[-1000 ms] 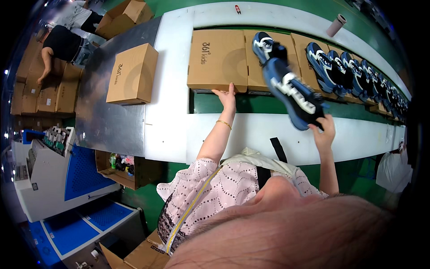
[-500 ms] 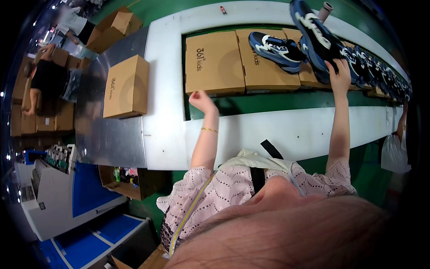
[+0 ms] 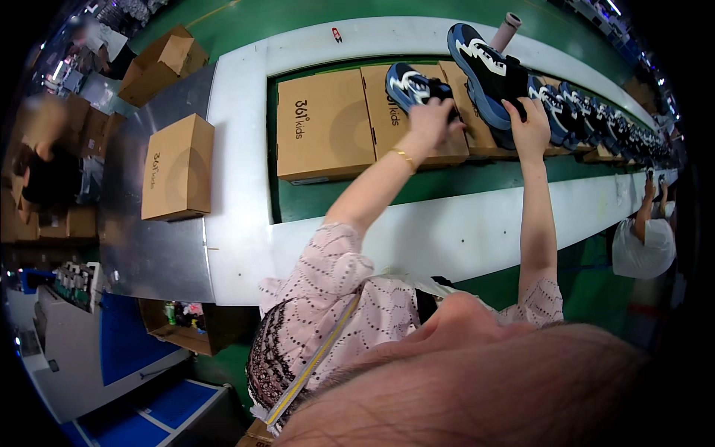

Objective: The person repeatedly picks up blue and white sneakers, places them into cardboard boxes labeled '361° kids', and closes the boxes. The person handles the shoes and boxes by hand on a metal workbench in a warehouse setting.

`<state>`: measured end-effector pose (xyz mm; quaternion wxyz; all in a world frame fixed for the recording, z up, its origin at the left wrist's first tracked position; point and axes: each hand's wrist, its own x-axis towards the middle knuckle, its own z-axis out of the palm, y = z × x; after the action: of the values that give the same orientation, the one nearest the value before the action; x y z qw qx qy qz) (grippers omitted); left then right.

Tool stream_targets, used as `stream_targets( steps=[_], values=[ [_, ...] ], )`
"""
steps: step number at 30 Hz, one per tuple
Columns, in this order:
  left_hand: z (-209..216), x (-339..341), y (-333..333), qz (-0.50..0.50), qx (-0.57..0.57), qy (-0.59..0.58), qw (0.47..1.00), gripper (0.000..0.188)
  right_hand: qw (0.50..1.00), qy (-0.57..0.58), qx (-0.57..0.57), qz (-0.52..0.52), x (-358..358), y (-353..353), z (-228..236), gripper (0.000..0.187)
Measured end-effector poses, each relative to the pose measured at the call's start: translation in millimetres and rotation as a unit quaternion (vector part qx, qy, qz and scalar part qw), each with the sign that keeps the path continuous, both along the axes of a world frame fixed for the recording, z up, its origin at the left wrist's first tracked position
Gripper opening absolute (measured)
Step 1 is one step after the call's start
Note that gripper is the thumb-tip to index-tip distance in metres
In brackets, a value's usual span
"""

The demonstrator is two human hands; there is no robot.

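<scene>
I see my left hand [image 3: 430,123] gripping a navy-and-white sneaker [image 3: 413,86] that lies on a closed cardboard box [image 3: 402,134] on the green belt [image 3: 350,201]. My right hand [image 3: 530,127] holds a second sneaker [image 3: 488,71] raised above the boxes. More sneakers [image 3: 588,112] line the belt to the right, and another box [image 3: 177,167] sits on the metal plate [image 3: 153,253] at left.
</scene>
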<state>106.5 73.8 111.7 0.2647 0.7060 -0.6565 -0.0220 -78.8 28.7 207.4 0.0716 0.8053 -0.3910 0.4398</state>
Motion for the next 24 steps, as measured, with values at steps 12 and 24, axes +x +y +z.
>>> stream_targets(
  steps=[12,24],
  values=[
    [-81,204,170,0.31,-0.14,0.046,0.939,0.048,0.981,0.071,0.179,0.037,50,65,-67,0.031],
    [32,98,145,0.039,0.009,0.46,0.887,0.041,0.817,0.271,0.13,0.492,191,182,-172,0.017]
  ],
)
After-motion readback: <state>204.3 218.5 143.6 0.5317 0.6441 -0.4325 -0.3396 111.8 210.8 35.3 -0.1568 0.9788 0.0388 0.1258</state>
